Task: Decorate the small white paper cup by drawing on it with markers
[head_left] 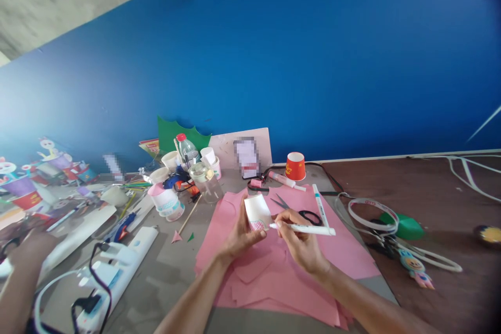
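Easiest way in is from the near side over the pink paper (270, 292), till the left hand (243, 236) and right hand (299, 242) wall it off around the white paper cup (258, 210). Past that, black-handled scissors (301, 213) and a red paper cup (295, 170) sit in the way. Decent gap on the gray tabletop (172, 266) between power strip (127, 274) and left hand, near right of the brown tabletop (442, 313) is open too.
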`<state>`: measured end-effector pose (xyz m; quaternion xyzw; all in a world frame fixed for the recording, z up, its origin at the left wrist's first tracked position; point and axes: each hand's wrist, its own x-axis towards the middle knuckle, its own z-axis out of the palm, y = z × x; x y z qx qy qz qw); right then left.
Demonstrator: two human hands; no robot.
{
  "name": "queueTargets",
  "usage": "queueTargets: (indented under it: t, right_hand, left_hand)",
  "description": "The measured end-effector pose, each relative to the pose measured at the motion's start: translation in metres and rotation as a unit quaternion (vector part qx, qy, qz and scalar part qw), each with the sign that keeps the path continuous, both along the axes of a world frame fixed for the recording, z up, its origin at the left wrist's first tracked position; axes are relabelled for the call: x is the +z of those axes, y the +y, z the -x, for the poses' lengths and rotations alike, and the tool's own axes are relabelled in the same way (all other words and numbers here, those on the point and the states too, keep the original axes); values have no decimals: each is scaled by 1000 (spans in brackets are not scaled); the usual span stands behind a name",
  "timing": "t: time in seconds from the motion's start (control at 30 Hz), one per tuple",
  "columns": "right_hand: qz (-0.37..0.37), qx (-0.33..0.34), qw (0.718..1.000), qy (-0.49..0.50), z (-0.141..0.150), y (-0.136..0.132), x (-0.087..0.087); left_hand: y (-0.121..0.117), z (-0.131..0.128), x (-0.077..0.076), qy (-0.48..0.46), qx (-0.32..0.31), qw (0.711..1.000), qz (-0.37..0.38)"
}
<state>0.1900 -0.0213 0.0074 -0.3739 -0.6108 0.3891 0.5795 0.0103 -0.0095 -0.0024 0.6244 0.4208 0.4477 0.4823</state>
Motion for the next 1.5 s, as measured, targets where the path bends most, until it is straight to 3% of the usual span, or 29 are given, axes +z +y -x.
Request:
queueTargets:
  t: [0.83,1.5]
  right_hand:
    - [7,2,1000,-8,-1,0,4]
    - [16,4,999,-31,0,0,0]
  left_hand:
    - [1,3,-8,33,2,999,-18]
    - [0,-1,2,14,-11,1000,-11]
